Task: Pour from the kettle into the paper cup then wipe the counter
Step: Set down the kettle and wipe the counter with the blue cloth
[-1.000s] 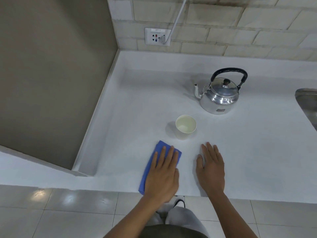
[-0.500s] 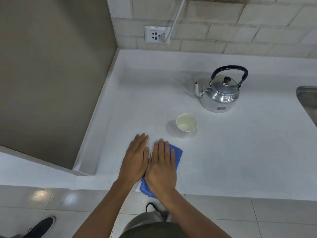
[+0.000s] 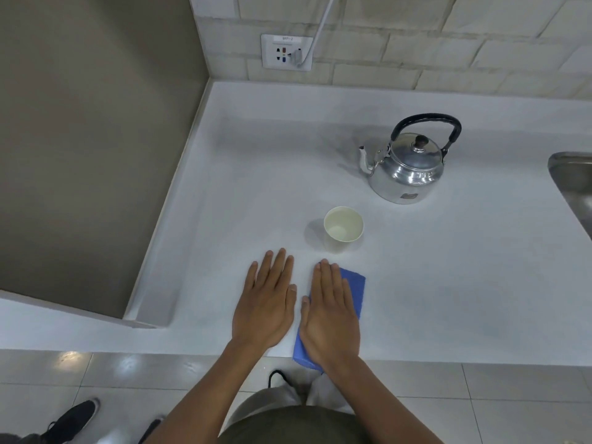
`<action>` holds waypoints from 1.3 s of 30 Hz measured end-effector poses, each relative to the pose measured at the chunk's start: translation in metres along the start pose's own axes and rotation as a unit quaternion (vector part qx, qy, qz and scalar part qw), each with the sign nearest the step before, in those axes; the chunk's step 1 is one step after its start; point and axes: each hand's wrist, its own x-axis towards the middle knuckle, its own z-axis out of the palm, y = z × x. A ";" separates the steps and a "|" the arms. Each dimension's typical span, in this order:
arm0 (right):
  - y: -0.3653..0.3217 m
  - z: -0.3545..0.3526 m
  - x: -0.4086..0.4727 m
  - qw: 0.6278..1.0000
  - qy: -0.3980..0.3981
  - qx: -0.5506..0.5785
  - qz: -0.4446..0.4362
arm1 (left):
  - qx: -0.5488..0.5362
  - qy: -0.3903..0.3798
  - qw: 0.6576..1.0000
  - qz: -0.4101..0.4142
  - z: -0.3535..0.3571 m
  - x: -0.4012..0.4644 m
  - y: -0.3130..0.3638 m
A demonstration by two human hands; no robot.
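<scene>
Cloth swapped hands within a second: right hand (image 3: 330, 318) now presses flat, fingers straight, on folded blue cloth (image 3: 352, 290) at white counter (image 3: 448, 283) front edge. Left hand (image 3: 266, 309) flat alongside. Cloth's long axis points toward white paper cup (image 3: 343, 228); steel kettle (image 3: 407, 168) upright beyond, right.
</scene>
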 end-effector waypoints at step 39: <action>0.123 -0.028 0.018 0.998 0.023 -0.023 0.058 | 0.004 -0.020 1.000 -0.010 -0.005 0.011 0.027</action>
